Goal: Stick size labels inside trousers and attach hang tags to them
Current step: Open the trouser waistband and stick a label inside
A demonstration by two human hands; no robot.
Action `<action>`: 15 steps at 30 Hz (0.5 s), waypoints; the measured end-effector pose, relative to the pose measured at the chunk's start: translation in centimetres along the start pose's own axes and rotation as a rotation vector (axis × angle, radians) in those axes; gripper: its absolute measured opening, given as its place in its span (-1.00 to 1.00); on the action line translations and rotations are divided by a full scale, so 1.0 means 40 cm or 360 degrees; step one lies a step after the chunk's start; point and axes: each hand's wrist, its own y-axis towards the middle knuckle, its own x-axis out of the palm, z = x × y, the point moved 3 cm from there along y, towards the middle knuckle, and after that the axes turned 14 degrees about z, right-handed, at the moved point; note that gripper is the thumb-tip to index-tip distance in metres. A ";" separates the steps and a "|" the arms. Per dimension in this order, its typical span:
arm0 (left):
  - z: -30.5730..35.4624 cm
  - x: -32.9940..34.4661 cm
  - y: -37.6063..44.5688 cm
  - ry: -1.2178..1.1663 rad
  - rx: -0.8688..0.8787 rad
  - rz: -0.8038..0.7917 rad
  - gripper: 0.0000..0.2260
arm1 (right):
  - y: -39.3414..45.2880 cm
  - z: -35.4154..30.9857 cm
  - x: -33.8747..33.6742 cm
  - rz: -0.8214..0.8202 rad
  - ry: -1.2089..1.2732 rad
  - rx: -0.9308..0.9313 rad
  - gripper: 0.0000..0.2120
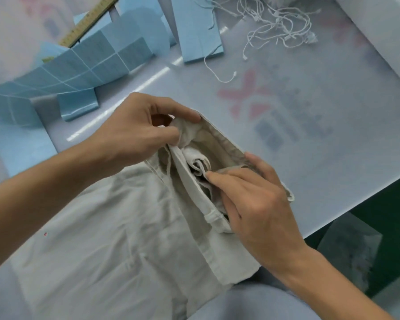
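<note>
The cream trousers (116, 239) lie on the pale surface (310, 112), with the waistband (219, 137) turned away from the person and opened, so the inside lining is visible. The legs of the trousers run toward the person and hang over the near edge of the surface.

The left hand (134, 130) is at the far left end of the waistband. Its thumb and fingers are curled and pinch a fold of the cloth there, lifting it a little. The right hand (252, 197) is at the right part of the waistband. Its thumb lies on the outer, far side of the band and its fingers reach into the opening, so the band sits between them; the index finger touches a small rolled piece of white fabric (200, 163) inside the trousers. Whether this piece is a label, one cannot tell.

Beyond the trousers, to the left, a long folded strip of blue label sheets (79, 63) stands in a curve on the surface, and a wooden ruler (88, 21) lies behind it. Directly beyond the waistband, further away, there is a stack of blue cards (196, 31). To the right of this stack, a loose heap of white hang-tag strings (280, 26) lies on the surface, well apart from the trousers.
</note>
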 end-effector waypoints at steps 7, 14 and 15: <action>0.006 0.003 -0.030 0.0048 0.0186 0.0022 -0.54 | -0.070 -0.014 -0.026 -0.0210 0.0079 -0.0030 -0.70; 0.016 0.022 -0.033 0.0196 0.0309 0.0106 -0.60 | -0.120 -0.033 -0.048 -0.0482 0.0294 0.0158 -0.53; 0.012 0.025 -0.030 0.0224 0.0353 0.0114 -0.62 | -0.114 -0.039 -0.047 -0.0457 0.0371 0.0206 -0.54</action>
